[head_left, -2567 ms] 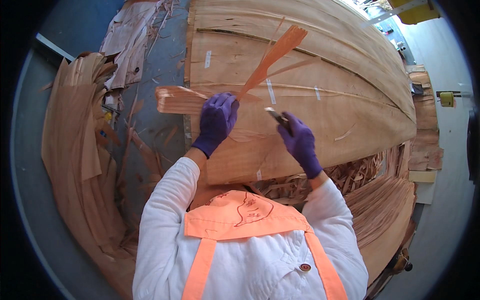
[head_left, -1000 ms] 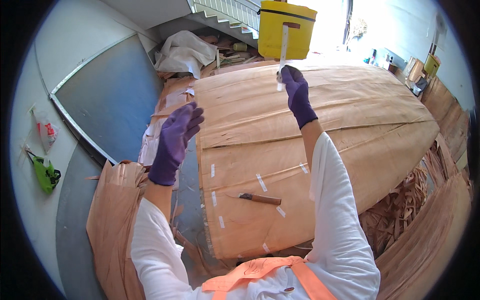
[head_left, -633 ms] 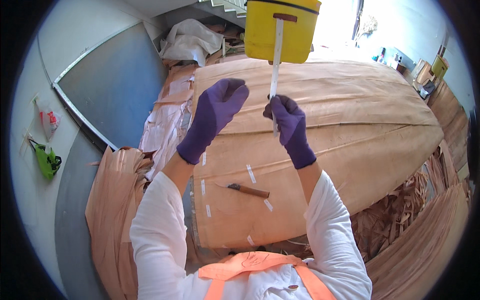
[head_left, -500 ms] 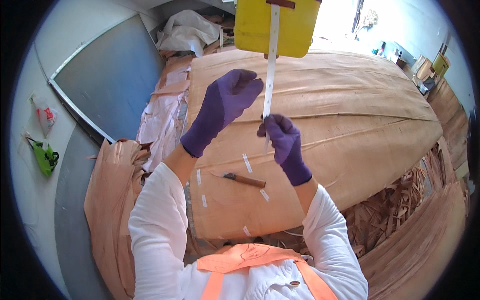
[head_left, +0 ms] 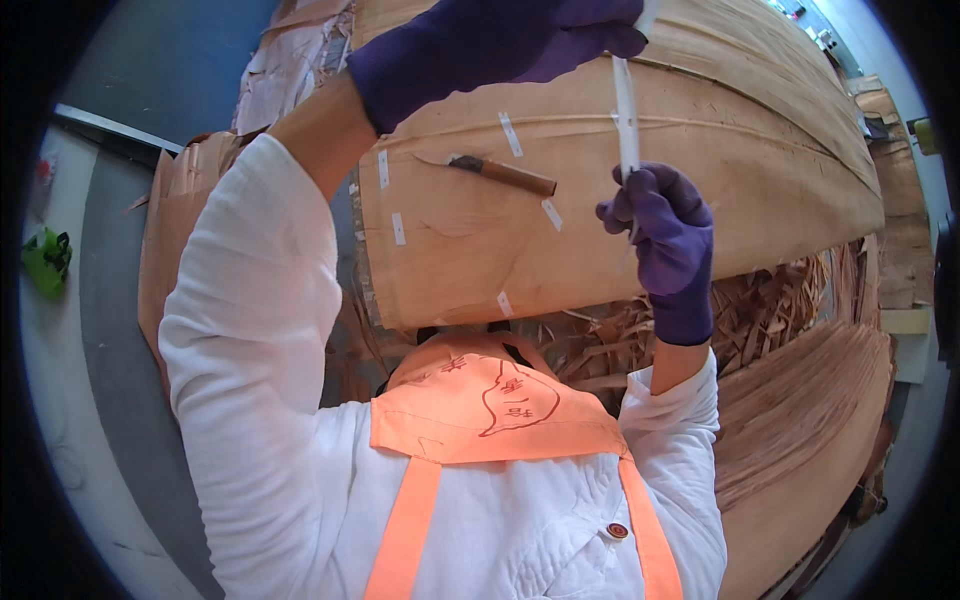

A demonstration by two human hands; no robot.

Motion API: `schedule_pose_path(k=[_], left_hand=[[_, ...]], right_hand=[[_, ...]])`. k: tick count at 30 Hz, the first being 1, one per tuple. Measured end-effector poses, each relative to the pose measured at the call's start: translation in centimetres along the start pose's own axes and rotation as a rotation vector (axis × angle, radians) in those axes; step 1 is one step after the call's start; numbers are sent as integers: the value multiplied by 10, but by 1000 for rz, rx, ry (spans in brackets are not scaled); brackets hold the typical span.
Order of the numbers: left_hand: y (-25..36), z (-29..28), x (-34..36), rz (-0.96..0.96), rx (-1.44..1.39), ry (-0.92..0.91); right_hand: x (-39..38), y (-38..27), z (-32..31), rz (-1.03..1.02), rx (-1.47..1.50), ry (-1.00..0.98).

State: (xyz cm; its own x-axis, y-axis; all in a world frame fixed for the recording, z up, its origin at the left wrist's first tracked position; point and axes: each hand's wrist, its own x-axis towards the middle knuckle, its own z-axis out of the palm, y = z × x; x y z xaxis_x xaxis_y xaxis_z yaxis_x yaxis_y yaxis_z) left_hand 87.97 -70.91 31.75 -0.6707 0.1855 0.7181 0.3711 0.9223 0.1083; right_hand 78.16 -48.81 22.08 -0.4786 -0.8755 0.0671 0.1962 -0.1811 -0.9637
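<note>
A narrow strip of white perforated tape (head_left: 626, 115) runs upright between my purple-gloved hands. My right hand (head_left: 668, 225) pinches its lower end, thumb against bent fingers. Higher up, my left hand (head_left: 500, 40) has its fingertips closed on the strip near the top edge of the view, which cuts off part of that hand. Below them lies a stack of tan wood veneer sheets (head_left: 450, 270). A knife (head_left: 515, 177) with a wooden handle and a thin curved blade rests on the top sheet. Short pieces of white tape (head_left: 510, 134) are stuck around it.
Veneer scraps (head_left: 640, 335) heap up past the near right edge of the stack. Another pile of veneer (head_left: 800, 420) lies at the right. Brown sheets (head_left: 170, 240) hang at the left beside a grey panel (head_left: 170, 60). A green bag (head_left: 47, 262) hangs on the left wall.
The view has tipped downward, and the yellow box the tape hung from is out of sight. My left hand, apart from the tape before, has come to it and closed on it.
</note>
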Motion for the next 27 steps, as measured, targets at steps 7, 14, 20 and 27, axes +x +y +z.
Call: schedule_pose_path(k=[7,14,20,27], left_hand=[[-35,-24,-37,-715,-756,290],[-11,37,-167,-1005,-1421,585],[74,98,-249,-461,135,-255],[76,123,-271,-450,238,-289]], right_hand=[[-65,36,-1,349,39,175],[-80,70,13,493,339,155],[-26,86,43,488,73,10],[-18,148,21,543,-113,-66]])
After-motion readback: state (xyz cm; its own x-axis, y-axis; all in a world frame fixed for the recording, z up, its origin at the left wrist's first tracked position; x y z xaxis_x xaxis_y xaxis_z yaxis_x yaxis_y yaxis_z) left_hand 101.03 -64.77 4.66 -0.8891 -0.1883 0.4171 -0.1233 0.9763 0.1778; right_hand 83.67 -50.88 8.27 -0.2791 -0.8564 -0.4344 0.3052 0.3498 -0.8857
